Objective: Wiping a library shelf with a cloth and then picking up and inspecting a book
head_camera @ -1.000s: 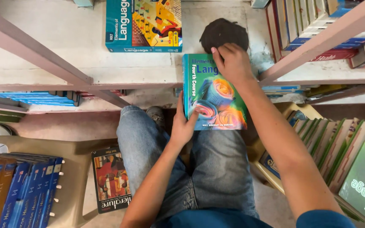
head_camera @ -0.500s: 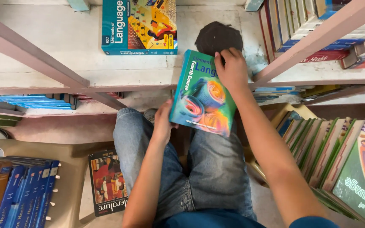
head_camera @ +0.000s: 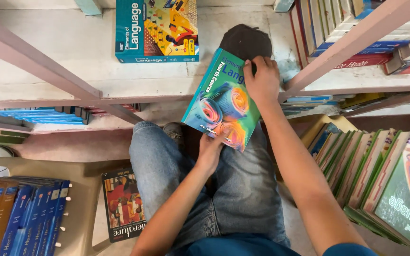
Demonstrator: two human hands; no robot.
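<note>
blue spines crowd the far left of the teal textbook (head_camera: 221, 102) we hold: a row of blue books (head_camera: 22, 213) on a tan surface, low down. nearer the textbook, still to its left, a red-and-black literature book (head_camera: 123, 203) lies flat by our left knee, and above it, on the white shelf (head_camera: 72, 57), a second teal book (head_camera: 157, 29) lies face up.

the textbook itself hangs over our lap, just in front of the shelf edge, tilted so its long axis runs from lower left up toward the upper right. our left hand (head_camera: 210, 150) pinches its near bottom edge, thumb over the cover; our right hand (head_camera: 262, 81) clamps the far top corner. so our hands stand apart, one at each end of that axis, both closed on the book. we judge the right hand nearer the shelf, the left nearer our body.

just beyond the textbook's top sits a dark cap (head_camera: 246, 41) on the shelf, touching or nearly so; we cannot tell which. right of the textbook, green-edged books (head_camera: 376, 166) lean in a box.
</note>
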